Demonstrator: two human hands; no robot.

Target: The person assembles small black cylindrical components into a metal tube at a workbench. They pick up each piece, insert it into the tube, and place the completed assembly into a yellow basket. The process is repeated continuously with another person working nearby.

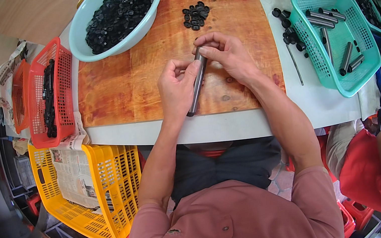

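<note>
Over the wooden board [129, 89] a grey metal tube [198, 85] slants between my hands, its dark lower end toward me. My left hand [177, 83] is closed round the tube's middle, thumb along its side. At the far end, my right hand [225, 54] pinches the tube's tip with thumb and fingers; a small dark bit shows there, too small to make out. Beyond my hands lies a small cluster of black plastic pieces [196, 16]. A pale blue basin [77, 37] at the far left of the board is heaped with similar black pieces [119, 17].
On the right, a turquoise basket [307, 42] holds several metal tubes [346, 58], with black caps [290, 36] and a thin rod [295, 65] beside it. Left are a red basket [63, 90] with black parts and a yellow crate [110, 184]. A person in red [373, 173] sits at right.
</note>
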